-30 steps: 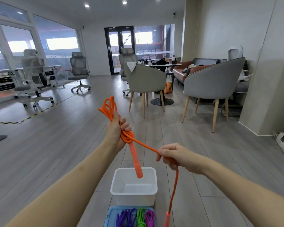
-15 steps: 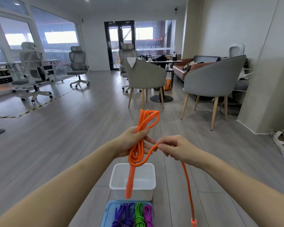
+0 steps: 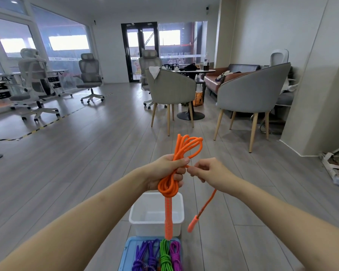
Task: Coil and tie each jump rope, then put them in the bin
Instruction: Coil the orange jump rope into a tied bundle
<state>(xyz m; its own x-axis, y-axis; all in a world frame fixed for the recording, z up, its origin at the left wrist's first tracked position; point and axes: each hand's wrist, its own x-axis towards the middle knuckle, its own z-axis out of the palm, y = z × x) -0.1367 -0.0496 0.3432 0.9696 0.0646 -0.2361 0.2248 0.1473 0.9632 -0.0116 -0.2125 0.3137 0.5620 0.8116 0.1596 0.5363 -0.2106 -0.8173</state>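
My left hand (image 3: 164,171) grips a coiled orange jump rope (image 3: 186,147) at its middle, loops sticking up above the fist and a bunch hanging below. One orange handle (image 3: 168,218) dangles straight down over the white bin (image 3: 139,214). My right hand (image 3: 209,171) pinches the rope's loose strand right beside the left thumb. That strand runs down from the right hand to the second orange handle (image 3: 192,224), which hangs in the air right of the bin. A blue tray (image 3: 128,249) in front of the bin holds tied purple, green and magenta ropes (image 3: 164,255).
The bin and tray sit on a grey wood floor. Two grey armchairs (image 3: 250,90) and a round table (image 3: 192,72) stand ahead to the right. Office chairs (image 3: 90,75) line the left windows. Debris (image 3: 333,167) lies by the right wall.
My right hand closed in on the left hand, drawing the strand short. The hanging second handle rose from below the frame into view. The coil bunch below my left fist tightened.
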